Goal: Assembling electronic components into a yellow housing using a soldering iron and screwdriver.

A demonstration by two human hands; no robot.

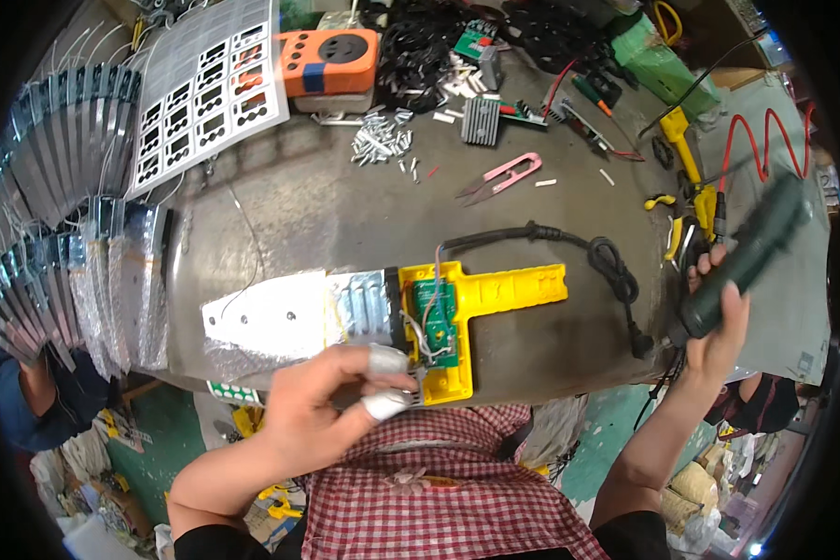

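A yellow plastic housing half [523, 285] with a handle lies on the bench. A green circuit board [436, 322] sits in it with thin wires, and a black power cord [495, 238] leads out of it. From its left side extends a metal heating-plate part [364, 303], partly covered by white wrap [266, 313]. My left hand [341, 397], white coverings on thumb and finger, pinches at the housing's near left corner; what lies between the fingertips is too small to make out. My right hand [719, 327] grips a dark green electric screwdriver [751, 257], held tilted and slightly blurred above the bench's right side.
Pink thread snips [504, 177], a pile of screws [381, 138] and a heat sink [481, 121] lie toward the back. An orange device [336, 61] stands behind them. Wrapped metal plates [126, 280] crowd the left, and a red coiled cord [765, 149] hangs right.
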